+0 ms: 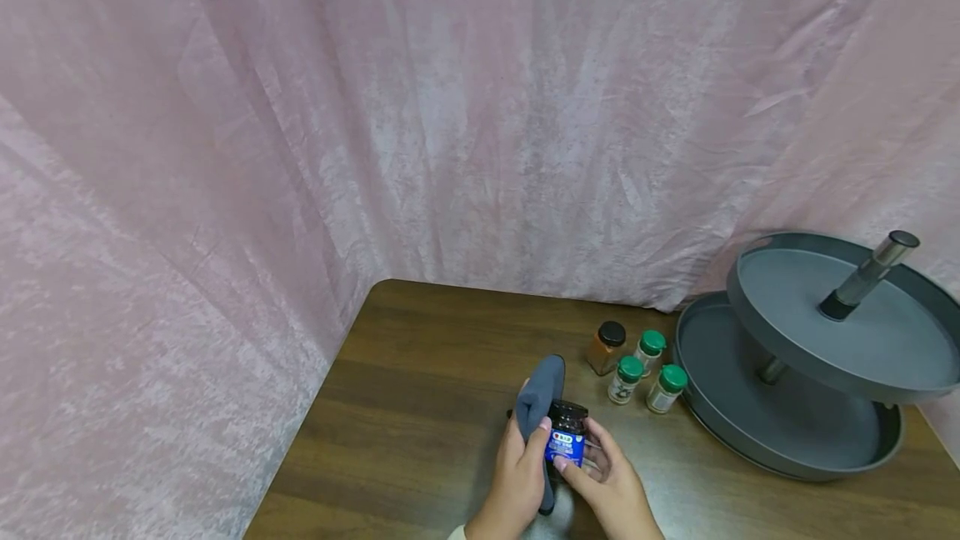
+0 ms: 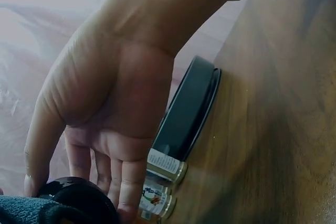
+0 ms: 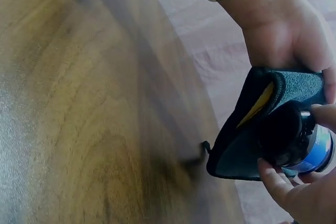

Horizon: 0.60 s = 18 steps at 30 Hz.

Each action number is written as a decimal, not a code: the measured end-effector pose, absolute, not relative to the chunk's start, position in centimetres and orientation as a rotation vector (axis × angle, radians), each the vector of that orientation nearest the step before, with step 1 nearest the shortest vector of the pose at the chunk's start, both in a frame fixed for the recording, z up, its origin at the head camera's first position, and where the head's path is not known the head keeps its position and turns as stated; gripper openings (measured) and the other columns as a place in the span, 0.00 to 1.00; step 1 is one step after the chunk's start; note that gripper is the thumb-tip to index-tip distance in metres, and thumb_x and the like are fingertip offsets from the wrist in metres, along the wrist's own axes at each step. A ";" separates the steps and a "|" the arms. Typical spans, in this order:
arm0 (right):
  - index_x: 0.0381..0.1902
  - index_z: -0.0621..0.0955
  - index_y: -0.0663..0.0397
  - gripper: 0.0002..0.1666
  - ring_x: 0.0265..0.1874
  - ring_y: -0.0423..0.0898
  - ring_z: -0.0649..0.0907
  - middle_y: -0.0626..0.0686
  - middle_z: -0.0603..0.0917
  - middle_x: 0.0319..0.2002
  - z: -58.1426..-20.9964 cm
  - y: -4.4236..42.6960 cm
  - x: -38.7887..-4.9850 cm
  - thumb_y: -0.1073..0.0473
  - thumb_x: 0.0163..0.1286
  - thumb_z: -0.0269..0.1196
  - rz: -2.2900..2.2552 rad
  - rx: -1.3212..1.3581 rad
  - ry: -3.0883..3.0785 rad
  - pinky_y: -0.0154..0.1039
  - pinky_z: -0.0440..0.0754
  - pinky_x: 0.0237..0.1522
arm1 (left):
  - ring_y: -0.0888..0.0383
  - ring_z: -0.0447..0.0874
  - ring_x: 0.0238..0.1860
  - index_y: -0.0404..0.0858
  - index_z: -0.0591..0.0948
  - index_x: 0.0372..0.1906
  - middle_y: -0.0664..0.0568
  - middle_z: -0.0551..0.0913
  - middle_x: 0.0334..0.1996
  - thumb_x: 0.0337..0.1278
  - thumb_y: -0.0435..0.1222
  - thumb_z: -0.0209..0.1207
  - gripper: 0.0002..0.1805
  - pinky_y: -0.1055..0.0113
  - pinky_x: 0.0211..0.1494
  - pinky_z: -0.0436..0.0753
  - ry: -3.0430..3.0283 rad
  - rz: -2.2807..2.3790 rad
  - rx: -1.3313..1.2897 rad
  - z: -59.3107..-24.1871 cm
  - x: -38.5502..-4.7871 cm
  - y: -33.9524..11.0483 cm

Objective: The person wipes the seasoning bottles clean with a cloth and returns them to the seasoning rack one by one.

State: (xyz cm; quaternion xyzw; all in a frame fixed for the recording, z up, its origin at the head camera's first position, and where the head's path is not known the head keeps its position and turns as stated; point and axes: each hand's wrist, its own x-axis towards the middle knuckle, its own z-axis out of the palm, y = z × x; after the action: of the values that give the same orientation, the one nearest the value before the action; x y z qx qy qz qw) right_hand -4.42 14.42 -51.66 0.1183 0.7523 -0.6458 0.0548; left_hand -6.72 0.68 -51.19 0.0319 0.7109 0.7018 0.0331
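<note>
Right hand [image 1: 611, 486] and left hand [image 1: 510, 475], close to us, with a small jar [image 1: 564, 445] between them.
The right hand's fingers pinch the jar; the left's hold a gray cloth [image 1: 531, 403] against it. We think we should keep it steady and rub softly. Its top points up, its long way nearly upright.

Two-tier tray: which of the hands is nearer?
Right. In the head view, the right hand, holding the blue-labelled jar, is left of the two-tier tray; the left hand, holding the grey cloth, is farther left.
</note>
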 end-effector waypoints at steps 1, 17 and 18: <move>0.75 0.61 0.64 0.49 0.62 0.61 0.80 0.72 0.73 0.67 -51.7 14.5 -4.4 0.54 0.65 0.72 -1.939 0.364 2.281 0.43 0.84 0.56 | 0.53 0.62 0.75 0.44 0.58 0.80 0.48 0.67 0.76 0.77 0.42 0.49 0.32 0.79 0.73 0.58 2.196 2.155 0.097 -51.2 -6.8 0.7; 0.74 0.62 0.56 0.48 0.60 0.57 0.79 0.63 0.70 0.62 -51.0 14.6 -5.6 0.53 0.63 0.73 -2.004 0.434 2.253 0.36 0.84 0.50 | 0.54 0.62 0.75 0.43 0.59 0.79 0.48 0.65 0.76 0.77 0.44 0.50 0.32 0.80 0.73 0.57 2.199 2.107 0.069 -51.2 -5.0 0.8; 0.74 0.62 0.56 0.47 0.60 0.57 0.79 0.63 0.70 0.62 -51.0 14.7 -5.7 0.53 0.64 0.73 -2.009 0.434 2.264 0.35 0.84 0.50 | 0.54 0.61 0.76 0.43 0.59 0.79 0.48 0.64 0.77 0.76 0.44 0.51 0.32 0.80 0.73 0.57 2.209 2.095 0.058 -51.2 -4.9 0.9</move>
State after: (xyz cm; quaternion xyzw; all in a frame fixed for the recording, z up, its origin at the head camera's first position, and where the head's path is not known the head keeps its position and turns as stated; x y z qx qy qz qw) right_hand -5.71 14.65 -51.01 0.1418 0.7396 -0.6566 0.0419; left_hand -4.85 0.87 -51.19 0.0191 0.7246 0.6872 0.0484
